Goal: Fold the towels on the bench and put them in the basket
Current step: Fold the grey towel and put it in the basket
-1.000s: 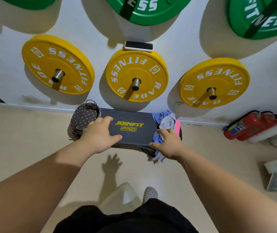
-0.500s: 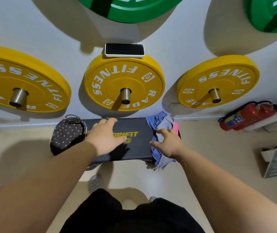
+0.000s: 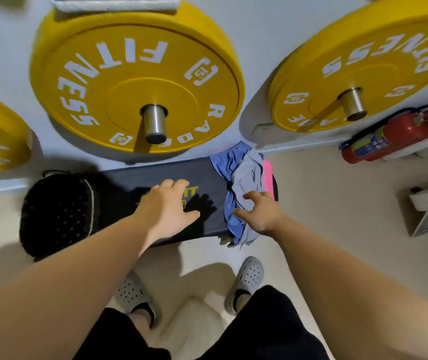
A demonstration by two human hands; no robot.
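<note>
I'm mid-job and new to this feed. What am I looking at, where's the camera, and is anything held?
No machine here: these are a person's two bare hands, filmed by one wide-angle camera worn on the head, looking down. The dark bench carries a crumpled pile of blue, grey and pink towels on its right end, and a dark dotted basket sits at its left end. The left hand is spread open over the bench; the right hand touches the towels with loose fingers. Nothing is lifted yet.

I see a gym: big yellow weight plates (image 3: pixel 119 81) hang on the far wall (image 3: pixel 259 35) above a padded desk (image 3: pixel 129 183).
</note>
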